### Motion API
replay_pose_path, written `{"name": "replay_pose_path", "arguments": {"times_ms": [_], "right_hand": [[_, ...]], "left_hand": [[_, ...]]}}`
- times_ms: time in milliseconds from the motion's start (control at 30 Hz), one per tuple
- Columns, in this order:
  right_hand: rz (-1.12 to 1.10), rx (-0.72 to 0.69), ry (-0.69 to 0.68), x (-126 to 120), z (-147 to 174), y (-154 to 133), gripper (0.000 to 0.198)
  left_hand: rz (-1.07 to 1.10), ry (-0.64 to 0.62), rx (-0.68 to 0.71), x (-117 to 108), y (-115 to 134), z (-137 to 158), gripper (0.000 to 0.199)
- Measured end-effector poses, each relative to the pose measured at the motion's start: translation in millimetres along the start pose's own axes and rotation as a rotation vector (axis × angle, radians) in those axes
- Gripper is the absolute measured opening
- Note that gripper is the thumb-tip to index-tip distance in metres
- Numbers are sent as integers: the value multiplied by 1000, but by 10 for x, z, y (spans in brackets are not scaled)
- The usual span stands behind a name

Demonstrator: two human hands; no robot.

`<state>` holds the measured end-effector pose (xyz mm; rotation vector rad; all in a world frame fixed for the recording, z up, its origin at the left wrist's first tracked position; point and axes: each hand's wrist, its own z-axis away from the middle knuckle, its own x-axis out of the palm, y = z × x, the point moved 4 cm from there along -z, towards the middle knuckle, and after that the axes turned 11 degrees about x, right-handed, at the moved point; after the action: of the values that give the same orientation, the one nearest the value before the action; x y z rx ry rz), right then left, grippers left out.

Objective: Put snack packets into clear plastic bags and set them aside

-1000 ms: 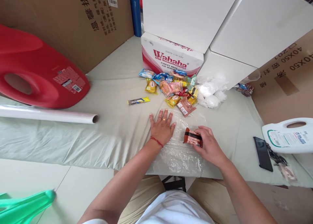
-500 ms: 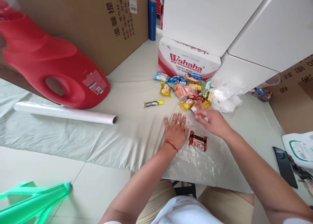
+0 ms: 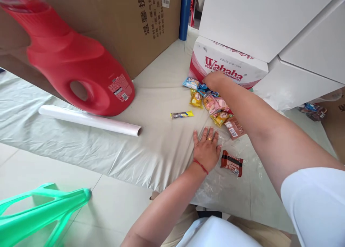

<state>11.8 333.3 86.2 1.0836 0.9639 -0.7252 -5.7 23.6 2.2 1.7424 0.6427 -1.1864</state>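
My left hand (image 3: 207, 150) lies flat with fingers spread on the cloth and the edge of a clear plastic sheet (image 3: 252, 178). Just right of it, a brown snack packet (image 3: 231, 163) rests on the sheet. Stretched over the heap of wrapped snacks, my right hand (image 3: 215, 81) is at the blue packets (image 3: 202, 88) by the carton. Its fingers are mostly hidden, so any hold cannot be made out. Yellow packets (image 3: 220, 118), pink packets (image 3: 211, 104) and a brown-pink packet (image 3: 234, 127) lie under and beside my forearm. A slim yellow stick packet (image 3: 182, 114) lies apart on the left.
A Wahaha carton (image 3: 199, 60) stands behind the snacks, against white boxes (image 3: 237, 17). To the left are a plastic film roll (image 3: 90, 121), a large red jug (image 3: 78, 67) and a cardboard box (image 3: 107, 20). A green stool (image 3: 48, 207) stands on the floor.
My right hand has moved forward from the near side of the heap to its back, by the carton. My left hand stays flat on the sheet. The view has shifted and tilted somewhat.
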Motion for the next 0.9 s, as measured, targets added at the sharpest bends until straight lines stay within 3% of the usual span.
{"name": "replay_pose_path", "arguments": {"times_ms": [133,233,300,367,433,567,633,733,900], "right_hand": [[-236,46,234,-113,351,188,36],[-555,95,393,-123,967,437,41],[-770,150,410,19,1516,616,42],[-968,249,308,287,2119,761,39],[-1169,295,104,608,2710,798,37],[-1416,290,-143,1057,3590,608,41],[-1397,268,-163,1162,3797,466,40],[-1149,256,-49,1207,3895,338,33],[-900,254,118,1070,3900,262,41]], "left_hand": [[17,-13,-3,-18,-6,-13,58],[25,-14,-1,-35,-8,-30,58],[27,-14,-4,-41,-10,-41,58],[27,-16,-9,-41,-11,-50,58],[23,-15,-10,-40,-11,-57,58],[-6,-4,0,-37,-7,-60,58],[-26,1,4,-35,-4,-60,58],[-51,1,-2,-29,1,-65,57],[-70,14,-5,-31,15,-73,56]]}}
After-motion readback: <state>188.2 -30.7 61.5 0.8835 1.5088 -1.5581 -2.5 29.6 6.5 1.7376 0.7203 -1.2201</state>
